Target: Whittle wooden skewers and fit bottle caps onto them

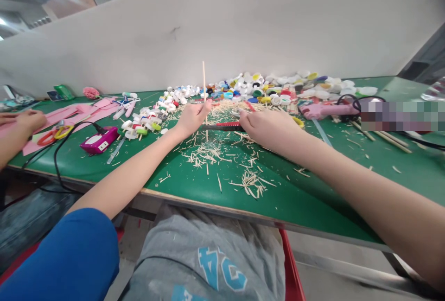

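Note:
My left hand (195,118) is closed around a thin wooden stick (204,78), which stands upright with its top well above my fingers. The stick's lower end comes down close to the green table top. My right hand (266,127) is wrapped round a red and black utility knife (224,126). Its dark blade points left and lies across the stick just below my left hand; whether it touches the wood I cannot tell. Pale wood shavings (205,152) are scattered beneath and in front of both hands.
Many bottle caps (257,87) are heaped along the white partition (243,22). Left are capped sticks (142,122), a magenta power socket (99,141) with a cord, and scissors (52,136). Another person's hand (31,119) touches pink paper. A pink glue gun (328,110) lies right.

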`<state>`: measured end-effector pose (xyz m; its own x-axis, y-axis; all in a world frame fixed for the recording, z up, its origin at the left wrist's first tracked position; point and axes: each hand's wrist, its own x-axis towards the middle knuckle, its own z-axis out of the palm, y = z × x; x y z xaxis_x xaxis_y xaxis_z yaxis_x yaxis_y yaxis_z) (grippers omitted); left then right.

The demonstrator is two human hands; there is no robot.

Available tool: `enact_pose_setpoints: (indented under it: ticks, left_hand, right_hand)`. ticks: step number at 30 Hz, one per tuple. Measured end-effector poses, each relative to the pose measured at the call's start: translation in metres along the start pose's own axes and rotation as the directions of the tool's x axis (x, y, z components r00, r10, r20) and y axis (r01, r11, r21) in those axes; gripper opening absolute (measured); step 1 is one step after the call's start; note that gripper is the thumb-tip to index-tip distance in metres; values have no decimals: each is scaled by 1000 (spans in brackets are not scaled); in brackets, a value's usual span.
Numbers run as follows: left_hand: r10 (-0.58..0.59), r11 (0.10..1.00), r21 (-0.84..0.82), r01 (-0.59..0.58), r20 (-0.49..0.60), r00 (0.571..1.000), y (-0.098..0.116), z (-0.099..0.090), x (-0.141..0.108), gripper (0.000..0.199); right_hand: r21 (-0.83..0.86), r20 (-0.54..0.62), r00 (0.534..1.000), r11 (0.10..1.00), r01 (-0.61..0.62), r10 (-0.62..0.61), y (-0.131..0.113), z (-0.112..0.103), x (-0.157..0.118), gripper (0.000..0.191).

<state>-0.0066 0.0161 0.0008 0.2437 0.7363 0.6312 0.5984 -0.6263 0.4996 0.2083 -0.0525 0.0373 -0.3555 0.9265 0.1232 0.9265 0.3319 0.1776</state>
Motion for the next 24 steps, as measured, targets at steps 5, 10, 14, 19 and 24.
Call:
enact_pose_setpoints:
  ticks: [5, 10, 14, 19, 24]
  left_hand:
    - [2, 1000, 8, -2, -9, 1000, -6, -3, -2, 64]
    - [-3, 1000, 27, 4, -15, 1000, -5, -4, -2, 64]
    - [-2, 999, 41, 2, -6, 1000, -2, -1, 0, 64]
    - [12, 1000, 26, -12, -2, 1000, -1, 0, 0, 65]
    - [9, 1000, 29, -9, -7, 1000, 0, 0, 0, 65]
  right_hand:
    - [-6, 28, 999, 999, 35, -35, -3, 5, 6, 50]
    - [-45, 38, 995, 994, 97, -96, 3, 9, 7, 48]
    - [-94, 39, 989, 985, 142, -139, 4, 9, 3, 47]
    - [-149, 34, 984, 972, 180, -177, 4, 7, 2, 44]
    - [-179, 88, 976, 961, 213, -200, 3, 3, 1, 44]
